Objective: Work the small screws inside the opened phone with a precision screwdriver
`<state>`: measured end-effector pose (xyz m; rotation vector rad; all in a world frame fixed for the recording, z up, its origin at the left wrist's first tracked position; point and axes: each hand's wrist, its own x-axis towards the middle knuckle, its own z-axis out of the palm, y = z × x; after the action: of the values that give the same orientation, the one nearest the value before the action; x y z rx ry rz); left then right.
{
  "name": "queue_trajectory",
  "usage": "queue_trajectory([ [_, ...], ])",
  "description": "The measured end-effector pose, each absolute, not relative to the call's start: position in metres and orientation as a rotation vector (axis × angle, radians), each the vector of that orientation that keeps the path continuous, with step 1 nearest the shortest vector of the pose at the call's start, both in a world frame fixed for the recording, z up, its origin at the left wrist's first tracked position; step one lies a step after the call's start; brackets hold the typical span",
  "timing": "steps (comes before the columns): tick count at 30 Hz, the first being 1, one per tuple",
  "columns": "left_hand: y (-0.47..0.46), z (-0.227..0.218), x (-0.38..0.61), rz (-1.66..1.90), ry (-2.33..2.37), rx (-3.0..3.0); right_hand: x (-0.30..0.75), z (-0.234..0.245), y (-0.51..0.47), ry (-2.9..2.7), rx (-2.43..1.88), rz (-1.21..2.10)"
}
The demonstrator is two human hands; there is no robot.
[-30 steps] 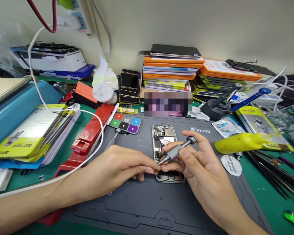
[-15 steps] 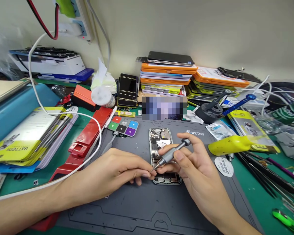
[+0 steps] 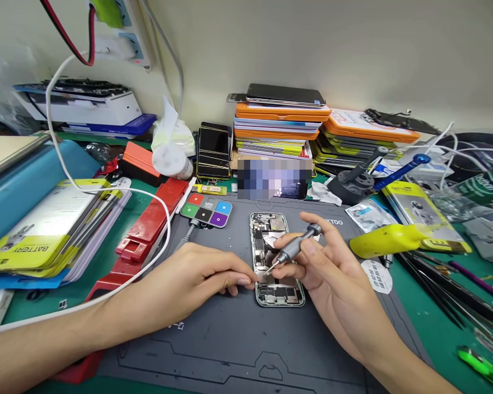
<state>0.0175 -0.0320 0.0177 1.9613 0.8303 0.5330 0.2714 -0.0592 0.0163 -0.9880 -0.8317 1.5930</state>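
My right hand (image 3: 332, 276) grips a grey precision screwdriver (image 3: 294, 248) between thumb and fingers, one finger by its top cap. The thin shaft slants down to the left over an opened smartphone (image 3: 280, 296), whose inner parts are exposed. My left hand (image 3: 209, 273) is closed at the phone's lower left edge, thumb and fingertips pressed together near the screwdriver tip. Whatever those fingers hold, if anything, is hidden. The phone lies on a grey work mat (image 3: 213, 345), partly covered by my right fingers.
A tray with coloured squares (image 3: 206, 205) and another screwdriver lie left of the phone. A red clamp-like tool (image 3: 142, 232) and white cable (image 3: 166, 219) lie farther left. At right are a yellow bottle (image 3: 378, 241), tweezers (image 3: 431, 287) and a tool holder (image 3: 351, 186). Stacked boxes (image 3: 279, 112) stand behind.
The screwdriver tip has moved away from my left fingertips, up and right over the phone. My right hand has shifted slightly right, my left hand slightly left. The phone's lower part shows more.
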Motion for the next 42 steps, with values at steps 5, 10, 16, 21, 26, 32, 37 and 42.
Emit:
queue_trajectory([
  [5,-0.032,0.018,0.019,0.464,0.807,2.002,0.272,0.015,-0.061,-0.853,-0.983,1.604],
  [10,-0.032,0.018,0.019,0.437,0.808,1.975,0.273,0.013,-0.061,-0.896,-0.961,1.603],
  [16,-0.033,0.02,0.018,0.43,0.831,1.956,0.277,0.011,-0.06,-1.044,-0.945,1.465],
  [21,-0.033,0.023,0.02,0.462,0.872,1.897,0.283,0.01,-0.065,-1.424,-0.874,0.936],
  [26,-0.034,0.026,0.02,0.469,0.895,1.836,0.289,0.007,-0.074,-1.877,-0.791,0.502],
  [32,-0.033,0.026,0.018,0.465,0.886,1.871,0.292,0.002,-0.078,-1.97,-0.86,0.446],
  [37,-0.031,0.024,0.018,0.469,0.886,1.887,0.293,-0.001,-0.082,-1.965,-0.905,0.445],
  [42,-0.031,0.024,0.019,0.454,0.89,1.913,0.293,-0.001,-0.085,-1.947,-0.932,0.468],
])
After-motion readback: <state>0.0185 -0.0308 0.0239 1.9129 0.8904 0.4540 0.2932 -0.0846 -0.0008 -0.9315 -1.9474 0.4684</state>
